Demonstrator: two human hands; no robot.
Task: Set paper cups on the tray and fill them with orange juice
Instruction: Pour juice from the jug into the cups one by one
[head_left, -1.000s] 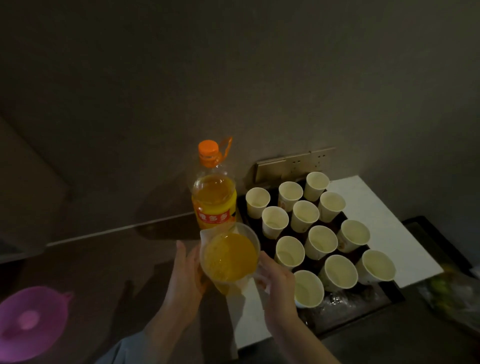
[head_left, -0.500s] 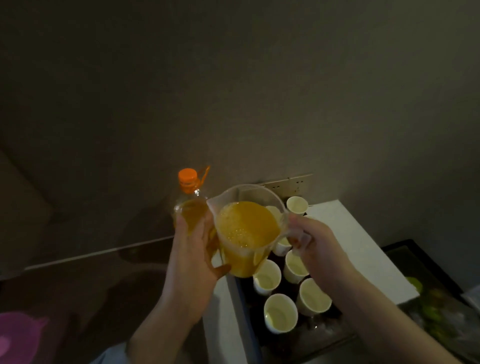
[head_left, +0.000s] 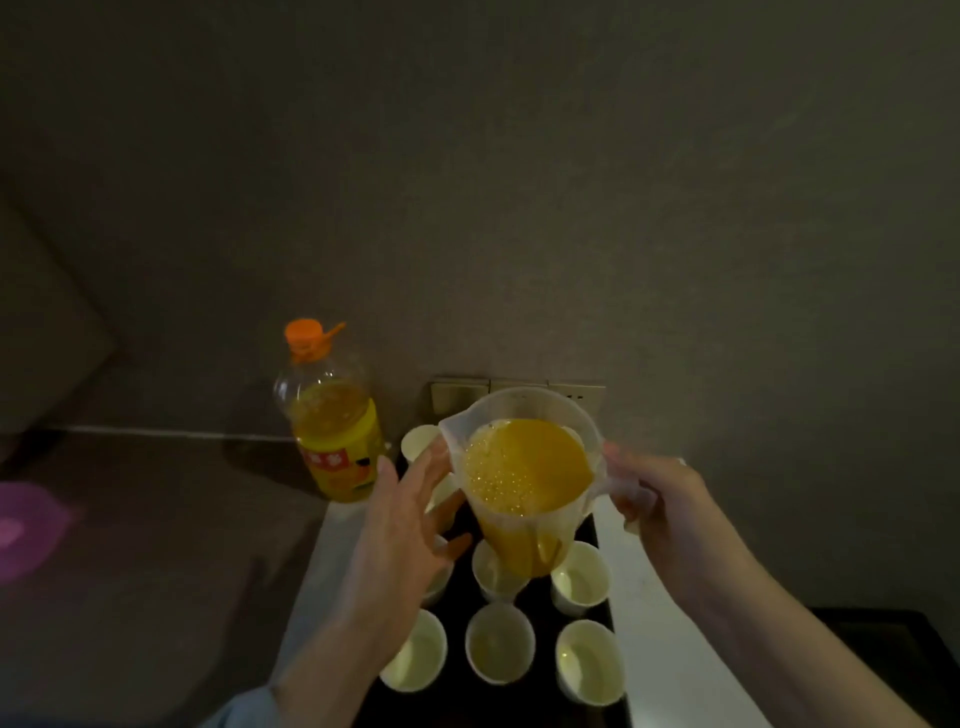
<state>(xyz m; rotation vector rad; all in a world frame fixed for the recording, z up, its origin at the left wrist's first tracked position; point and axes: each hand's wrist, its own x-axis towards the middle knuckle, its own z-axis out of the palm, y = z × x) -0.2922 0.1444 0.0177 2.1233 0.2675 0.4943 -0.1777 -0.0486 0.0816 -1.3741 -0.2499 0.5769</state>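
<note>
A clear plastic jug (head_left: 524, 467) nearly full of orange juice hangs above the dark tray (head_left: 540, 608). My right hand (head_left: 660, 499) grips the jug's handle on its right side. My left hand (head_left: 405, 525) is beside the jug's left wall with fingers spread and straight; its fingertips reach the jug near the spout. Several white paper cups (head_left: 500, 649) stand in rows on the tray under the jug, and the nearest ones look empty. The jug and my left hand hide some of the cups.
An orange-capped bottle (head_left: 335, 421) about half full of juice stands left of the tray by the wall. A white surface (head_left: 670, 654) borders the tray on the right. A pink round object (head_left: 26, 525) lies far left. Wall sockets (head_left: 462, 397) sit behind the jug.
The jug has been lifted from the counter and carried right over the cups. My left hand has opened off the jug's side, and my right hand stays on the handle.
</note>
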